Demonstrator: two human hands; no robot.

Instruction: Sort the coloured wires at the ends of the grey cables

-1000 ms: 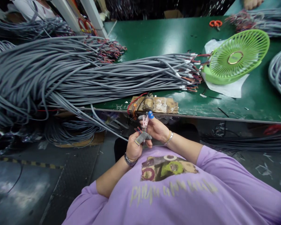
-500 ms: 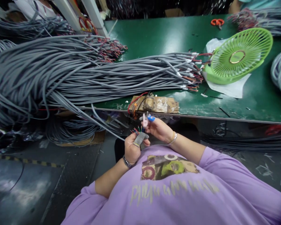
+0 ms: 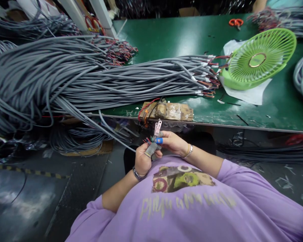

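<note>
green work table (image 3: 171, 37) across upper half of view, metal-edged front rim, scuffed and scratched near that rim. overhead light reflected as pale patches on table top. large pile of grey cable (image 3: 65, 77) on left part of table, spilling over front edge. green desk fan (image 3: 260, 58) on white paper (image 3: 249, 94) at right. orange scissors (image 3: 235, 22) near far edge. taped wooden block (image 3: 168, 111) at front rim. 2 white posts (image 3: 101, 15) at far left corner. dark grey floor (image 3: 27, 198) below, glossy, with yellow-black striped tape (image 3: 27, 172). more cable loops under table (image 3: 78, 139).
</note>
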